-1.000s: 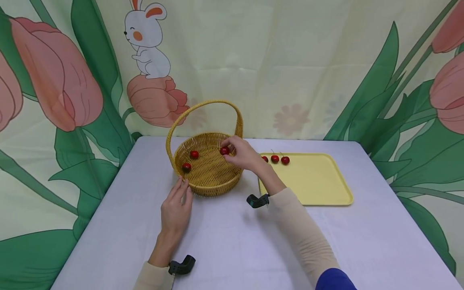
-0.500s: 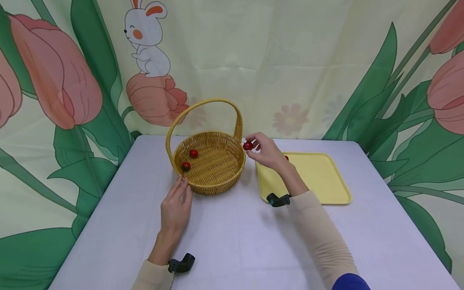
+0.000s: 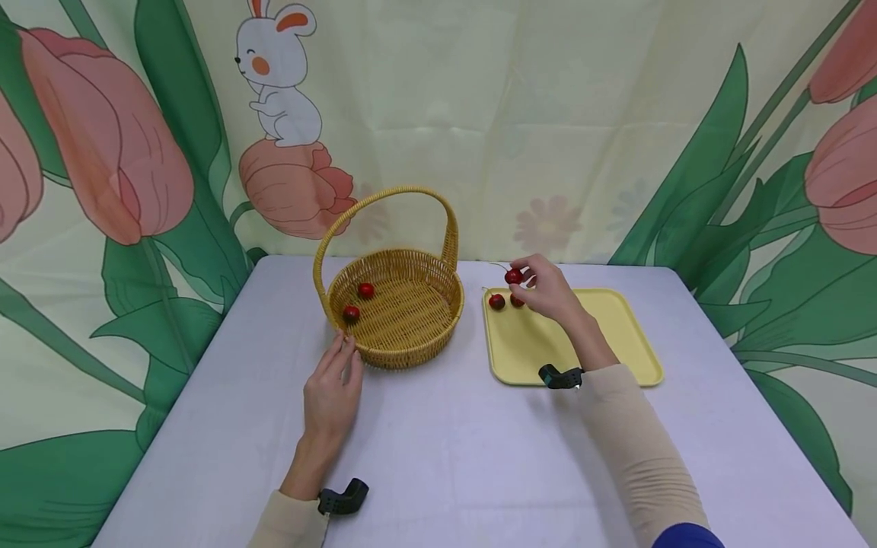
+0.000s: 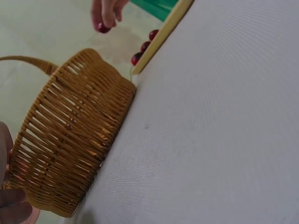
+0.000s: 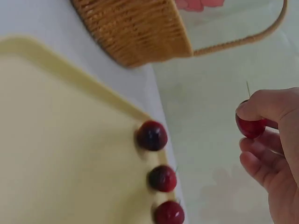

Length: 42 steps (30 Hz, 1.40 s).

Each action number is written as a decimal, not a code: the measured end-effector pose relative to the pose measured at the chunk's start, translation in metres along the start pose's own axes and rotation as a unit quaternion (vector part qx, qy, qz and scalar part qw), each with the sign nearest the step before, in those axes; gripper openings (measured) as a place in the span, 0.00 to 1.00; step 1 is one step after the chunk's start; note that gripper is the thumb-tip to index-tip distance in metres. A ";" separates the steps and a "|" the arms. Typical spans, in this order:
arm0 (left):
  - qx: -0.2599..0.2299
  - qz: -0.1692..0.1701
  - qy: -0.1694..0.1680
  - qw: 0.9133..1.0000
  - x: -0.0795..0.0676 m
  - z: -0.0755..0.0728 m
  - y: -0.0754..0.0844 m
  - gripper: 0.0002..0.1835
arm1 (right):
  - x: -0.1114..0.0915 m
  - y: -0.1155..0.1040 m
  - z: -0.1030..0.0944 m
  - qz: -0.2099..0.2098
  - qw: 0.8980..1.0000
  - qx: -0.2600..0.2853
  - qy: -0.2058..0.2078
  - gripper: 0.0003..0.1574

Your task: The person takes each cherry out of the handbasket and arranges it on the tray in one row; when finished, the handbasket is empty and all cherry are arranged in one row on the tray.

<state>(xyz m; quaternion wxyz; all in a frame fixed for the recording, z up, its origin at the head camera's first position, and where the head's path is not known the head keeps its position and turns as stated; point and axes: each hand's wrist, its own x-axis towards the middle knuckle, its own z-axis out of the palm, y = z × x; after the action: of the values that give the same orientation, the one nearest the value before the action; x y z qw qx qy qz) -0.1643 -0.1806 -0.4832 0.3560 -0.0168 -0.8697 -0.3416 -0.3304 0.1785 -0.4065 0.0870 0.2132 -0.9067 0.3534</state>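
In the head view my right hand is raised over the back left part of a yellow tray, pinching a dark red cherry between thumb and fingers. The cherry's thin stem shows in the right wrist view. Three more cherries sit in a row along the tray's edge, the nearest to the corner being one cherry. My left hand rests its nearly straight fingers on the front left rim of a woven basket. Inside the basket lie two cherries, one behind the other.
The basket's tall arched handle stands up over its bowl. A white cloth covers the table, and a printed curtain with tulips and a rabbit hangs behind. A narrow strip of cloth separates basket and tray.
My right hand has moved right with its cherry, from over the basket to above the tray. Two cherries remain in the basket throughout, and the left hand keeps its place at the rim.
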 end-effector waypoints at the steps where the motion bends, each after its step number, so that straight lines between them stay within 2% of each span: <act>1: 0.000 -0.001 -0.001 1.000 0.000 0.000 0.000 0.18 | -0.001 0.005 -0.001 0.006 1.000 -0.004 0.001 0.26; 8: -0.001 -0.006 -0.003 1.000 -0.001 0.000 0.000 0.18 | -0.008 0.037 -0.002 0.044 0.999 -0.009 0.008 0.27; 19: -0.002 0.001 0.001 1.000 -0.001 0.002 -0.002 0.18 | -0.021 0.068 -0.008 0.122 0.992 -0.015 -0.003 0.30; 25: 0.000 0.003 0.002 1.000 -0.001 0.002 -0.003 0.18 | -0.026 0.082 -0.010 0.139 0.990 -0.016 0.005 0.29; 33: -0.001 0.003 0.002 1.000 -0.001 0.001 -0.002 0.18 | -0.029 0.095 -0.010 0.169 0.985 -0.025 -0.015 0.29; 42: 0.002 0.004 0.001 1.000 0.000 0.001 -0.001 0.18 | -0.029 0.103 -0.006 0.181 0.983 -0.029 -0.025 0.31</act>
<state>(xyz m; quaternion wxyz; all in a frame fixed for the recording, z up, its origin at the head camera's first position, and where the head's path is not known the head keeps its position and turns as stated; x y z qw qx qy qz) -0.1651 -0.1808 -0.4850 0.3577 -0.0188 -0.8702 -0.3382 -0.3503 0.2603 -0.4730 0.0051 0.0521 -0.9421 0.3314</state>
